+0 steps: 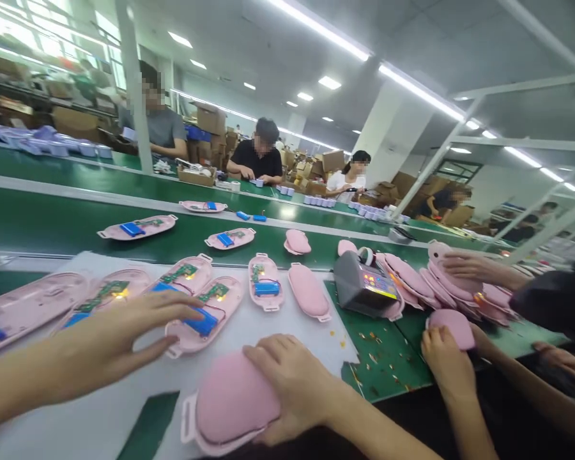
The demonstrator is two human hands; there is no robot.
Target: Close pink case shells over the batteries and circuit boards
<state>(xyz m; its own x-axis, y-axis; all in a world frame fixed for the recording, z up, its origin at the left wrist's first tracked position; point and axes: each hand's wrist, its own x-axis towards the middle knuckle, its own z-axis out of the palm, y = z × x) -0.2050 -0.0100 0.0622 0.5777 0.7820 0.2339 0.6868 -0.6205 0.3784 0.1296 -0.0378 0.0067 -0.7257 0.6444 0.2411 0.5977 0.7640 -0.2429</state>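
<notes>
My right hand (299,383) is wrapped round a pink oval padded casing (234,399) with a slotted end tab, at the near edge of the white sheet. My left hand (119,335) stretches over an open pink shell (230,291), fingers apart. Its fingertips hover at or touch the blue battery pack (205,321) in that shell; I cannot tell which. Behind the hand lie more open shells with green circuit boards (110,294), some with a lit yellow light. An upright open shell (266,281) and a closed pink casing (309,292) lie farther right.
A grey device with a lit display (368,284) stands right of the white sheet (316,354). Beside it a co-worker's hands (448,361) hold a pink casing, near a pile of pink parts (412,281). More shells lie on the green belt (52,217); people work across it.
</notes>
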